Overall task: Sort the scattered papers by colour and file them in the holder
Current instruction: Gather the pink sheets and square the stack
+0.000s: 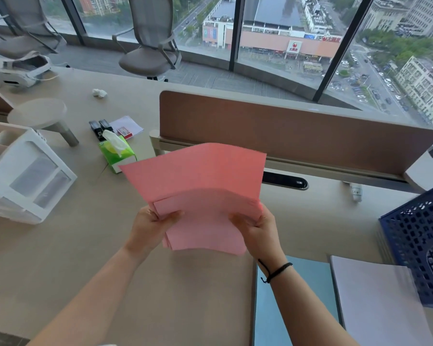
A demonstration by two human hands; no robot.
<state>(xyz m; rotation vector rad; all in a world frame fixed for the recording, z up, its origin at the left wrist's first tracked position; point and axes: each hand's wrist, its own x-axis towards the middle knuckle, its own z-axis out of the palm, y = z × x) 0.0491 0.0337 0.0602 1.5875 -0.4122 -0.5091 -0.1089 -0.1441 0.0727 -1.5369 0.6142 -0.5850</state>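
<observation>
I hold a stack of pink papers (198, 186) upright above the middle of the desk. My left hand (151, 227) grips its lower left edge, thumb on the front. My right hand (256, 229) grips the lower right edge the same way. A pile of blue papers (295, 308) lies flat on the desk at the lower right. Beside it, further right, lies a pile of pale lilac papers (375, 298). The dark blue perforated holder (420, 236) stands at the right edge, behind the lilac pile.
A white desk organiser (28, 178) stands at the left. A green tissue box (116, 152), staplers (99, 128) and a small card lie behind it. A brown desk divider (285, 131) runs across the back. Office chairs (150, 46) stand by the window.
</observation>
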